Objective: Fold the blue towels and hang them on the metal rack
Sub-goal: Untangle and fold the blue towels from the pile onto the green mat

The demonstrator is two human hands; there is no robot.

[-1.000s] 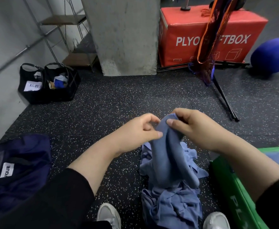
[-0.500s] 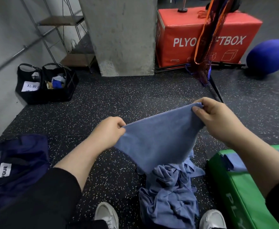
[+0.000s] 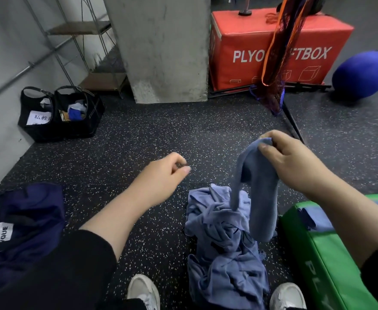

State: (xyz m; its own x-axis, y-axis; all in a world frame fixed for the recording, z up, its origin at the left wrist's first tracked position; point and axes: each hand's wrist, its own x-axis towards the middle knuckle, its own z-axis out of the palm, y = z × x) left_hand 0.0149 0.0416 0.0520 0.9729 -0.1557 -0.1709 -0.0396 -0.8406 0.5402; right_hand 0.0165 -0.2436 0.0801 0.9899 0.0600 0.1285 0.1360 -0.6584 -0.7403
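A blue towel (image 3: 259,186) hangs doubled over from my right hand (image 3: 288,159), which pinches its top fold above the floor. My left hand (image 3: 161,177) is to the left of it, fingers curled with the thumb against the fingertips, holding nothing. Beneath the hanging towel lies a crumpled pile of blue towels (image 3: 226,249) on the speckled floor, between my two white shoes. Another blue towel (image 3: 318,218) lies on the green box at the right. A metal rack (image 3: 76,43) with wooden shelves stands at the far left against the wall.
A green padded box (image 3: 331,260) sits at the lower right. A red plyo box (image 3: 273,43), a hanging orange net and a blue ball (image 3: 362,73) stand at the back right. A concrete pillar (image 3: 161,48), two black bags (image 3: 58,113) and a dark blue bag (image 3: 20,227) occupy the left side.
The towel was stretched flat between both hands; my left hand has let go and drawn back left. The towel now hangs folded from my right hand alone.
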